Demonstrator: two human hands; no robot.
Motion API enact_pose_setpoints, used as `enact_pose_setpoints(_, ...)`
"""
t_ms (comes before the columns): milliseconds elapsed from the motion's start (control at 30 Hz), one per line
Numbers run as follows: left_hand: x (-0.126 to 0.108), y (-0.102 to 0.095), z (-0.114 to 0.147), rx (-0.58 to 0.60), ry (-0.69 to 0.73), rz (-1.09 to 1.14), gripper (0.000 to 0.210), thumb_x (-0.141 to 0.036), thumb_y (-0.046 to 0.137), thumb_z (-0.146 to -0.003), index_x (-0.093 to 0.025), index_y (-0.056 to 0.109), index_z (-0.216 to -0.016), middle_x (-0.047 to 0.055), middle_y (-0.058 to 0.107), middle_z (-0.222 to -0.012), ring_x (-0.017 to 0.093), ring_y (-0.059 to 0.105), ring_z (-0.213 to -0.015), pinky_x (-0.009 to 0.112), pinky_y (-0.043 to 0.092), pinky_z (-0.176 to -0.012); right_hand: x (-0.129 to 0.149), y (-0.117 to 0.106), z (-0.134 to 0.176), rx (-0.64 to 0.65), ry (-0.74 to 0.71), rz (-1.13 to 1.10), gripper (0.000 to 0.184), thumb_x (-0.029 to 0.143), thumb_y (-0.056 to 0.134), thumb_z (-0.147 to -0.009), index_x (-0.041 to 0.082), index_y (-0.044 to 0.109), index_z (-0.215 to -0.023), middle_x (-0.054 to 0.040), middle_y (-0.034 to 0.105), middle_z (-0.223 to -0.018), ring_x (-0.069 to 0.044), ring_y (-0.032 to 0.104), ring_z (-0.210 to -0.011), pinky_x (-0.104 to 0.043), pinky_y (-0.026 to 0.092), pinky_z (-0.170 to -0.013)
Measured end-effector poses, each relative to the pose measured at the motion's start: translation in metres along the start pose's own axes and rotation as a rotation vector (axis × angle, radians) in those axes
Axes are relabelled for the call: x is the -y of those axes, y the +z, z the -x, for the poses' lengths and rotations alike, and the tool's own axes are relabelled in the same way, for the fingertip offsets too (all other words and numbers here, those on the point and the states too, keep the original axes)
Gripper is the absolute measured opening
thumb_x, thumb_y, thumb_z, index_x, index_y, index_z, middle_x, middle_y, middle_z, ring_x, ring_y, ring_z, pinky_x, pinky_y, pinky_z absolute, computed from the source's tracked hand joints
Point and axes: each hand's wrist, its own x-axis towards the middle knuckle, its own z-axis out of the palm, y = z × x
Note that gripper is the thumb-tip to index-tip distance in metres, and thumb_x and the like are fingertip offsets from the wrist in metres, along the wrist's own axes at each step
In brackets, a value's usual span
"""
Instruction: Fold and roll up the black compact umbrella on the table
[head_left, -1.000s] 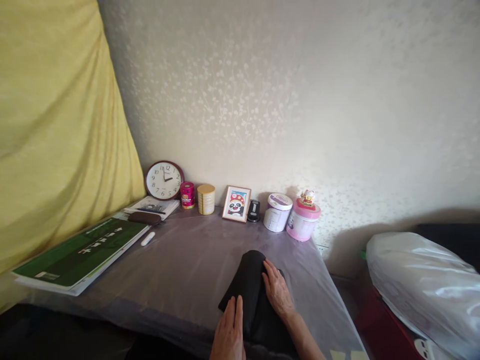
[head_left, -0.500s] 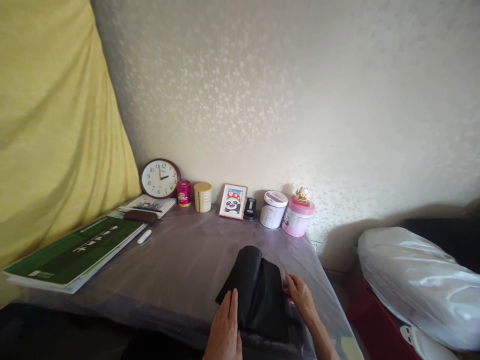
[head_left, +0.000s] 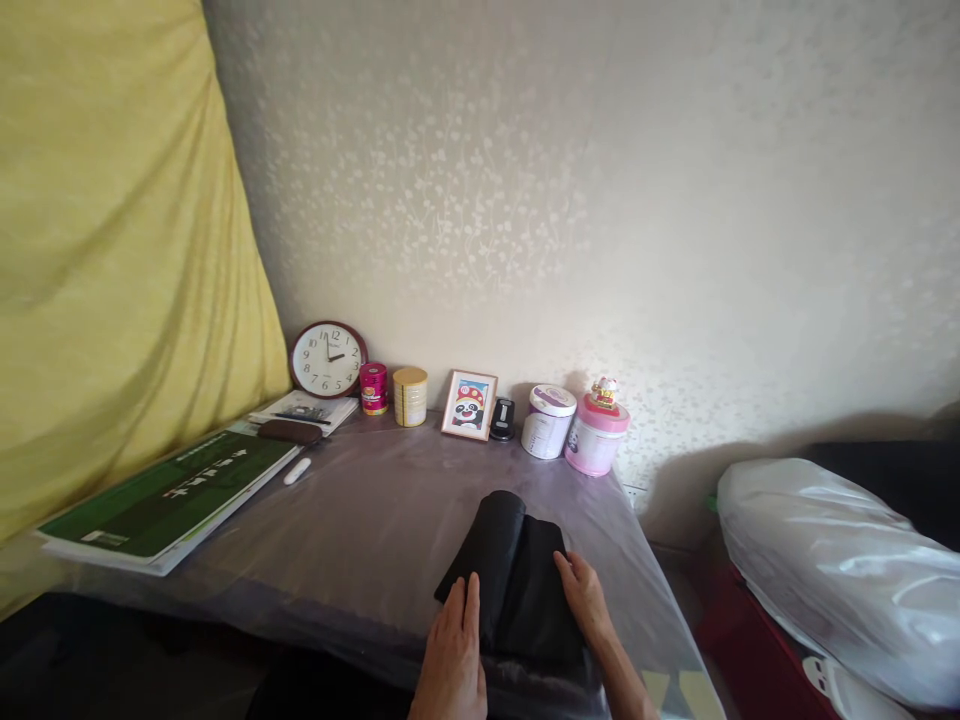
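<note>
A folded piece of black cloth lies near the front edge of the table, with a raised, rounded fold along its left half and a flatter part on the right. My left hand rests along the lower left of the cloth, fingers stretched out and close together. At the cloth's right edge, my right hand has its thumb and fingertips on the black fabric and seems to pinch the border. The undersides of its fingers are partly hidden.
A plastic-covered table carries a green book, brown case and white stick-like object. Along the wall stand a clock, tins, a picture frame and tubs. A plastic-wrapped bundle sits right.
My right hand has moved slightly left, from beside the cloth's right edge onto it. My left hand stays at the lower left. The view has shifted a little.
</note>
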Motion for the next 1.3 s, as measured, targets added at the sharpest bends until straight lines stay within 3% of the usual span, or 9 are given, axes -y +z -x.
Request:
enact_pose_setpoints(133,-0.007,-0.010,0.002,0.047,-0.028,0.003,0.080,-0.002,0.037,-0.070,-0.011,-0.002,-0.140,0.013,0.012,-0.150,0.023,0.018,-0.136,0.035,0.027,-0.108,0.007,-0.005,0.007,0.021,-0.025,-0.144,0.045,0.061,0.042,-0.073,0.020,0.056,-0.061,-0.0027,0.059,-0.059,-0.020,0.056,-0.062,-0.028,0.042,-0.057)
enact_pose_setpoints(367,-0.010,-0.017,0.003,0.080,-0.068,0.034,0.081,-0.001,0.040,-0.069,-0.011,0.000,-0.140,0.012,0.011,-0.150,0.024,0.017,-0.137,0.035,0.025,-0.108,0.044,-0.002,0.002,0.027,-0.069,-0.314,0.047,0.062,0.049,-0.070,0.016,0.057,-0.065,-0.0010,0.057,-0.059,-0.017,0.051,-0.060,-0.026,0.040,-0.056)
enact_pose_setpoints(600,-0.011,-0.019,0.001,0.084,-0.076,-0.035,0.083,0.000,0.040,-0.067,-0.010,0.000,-0.139,0.013,0.011,-0.150,0.022,0.016,-0.137,0.033,0.024,-0.109,0.074,0.017,-0.008,0.055,-0.094,-0.341,0.044,0.057,0.050,-0.073,0.015,0.061,-0.068,-0.0006,0.056,-0.058,-0.015,0.050,-0.058,-0.025,0.039,-0.051)
enact_pose_setpoints(800,-0.011,-0.020,0.002,0.066,-0.083,-0.043,0.084,-0.002,0.042,-0.066,-0.009,0.004,-0.140,0.014,0.016,-0.149,0.022,0.020,-0.136,0.033,0.024,-0.109,0.091,0.044,-0.017,0.054,-0.059,-0.399,0.041,0.053,0.054,-0.070,0.014,0.064,-0.076,-0.0050,0.064,-0.068,-0.020,0.059,-0.067,-0.029,0.047,-0.059)
enact_pose_setpoints(1000,-0.004,-0.018,0.001,0.034,-0.067,-0.004,0.077,-0.005,0.042,-0.067,-0.006,0.016,-0.139,0.015,0.021,-0.147,0.023,0.023,-0.135,0.033,0.024,-0.109,0.102,0.064,-0.015,0.186,0.170,-0.524,0.037,0.041,0.057,-0.073,0.016,0.057,-0.100,0.0000,0.060,-0.062,-0.018,0.060,-0.056,-0.027,0.049,-0.041)
enact_pose_setpoints(1100,0.000,-0.016,0.000,0.021,-0.070,0.026,0.075,-0.006,0.043,-0.067,-0.006,0.021,-0.138,0.015,0.024,-0.147,0.024,0.025,-0.134,0.034,0.023,-0.110,0.111,0.066,-0.013,0.245,0.244,-0.568,0.040,0.036,0.057,-0.076,0.016,0.050,-0.110,0.0016,0.060,-0.062,-0.015,0.060,-0.051,-0.025,0.049,-0.040)
enact_pose_setpoints(1200,0.002,-0.013,0.000,0.003,-0.074,0.049,0.074,-0.007,0.043,-0.067,-0.007,0.022,-0.138,0.014,0.024,-0.147,0.024,0.024,-0.134,0.034,0.023,-0.109,0.115,0.060,-0.009,0.317,0.266,-0.579,0.045,0.034,0.053,-0.081,0.014,0.041,-0.119,0.0035,0.058,-0.058,-0.013,0.061,-0.049,-0.024,0.051,-0.045)
enact_pose_setpoints(1300,0.002,-0.012,0.001,-0.017,-0.080,0.069,0.075,-0.007,0.043,-0.066,-0.008,0.022,-0.138,0.014,0.027,-0.145,0.024,0.026,-0.133,0.035,0.023,-0.109,0.108,0.049,0.003,0.399,0.178,-0.574,0.039,0.042,0.051,-0.082,0.017,0.045,-0.111,0.0030,0.058,-0.063,-0.014,0.063,-0.057,-0.023,0.051,-0.048)
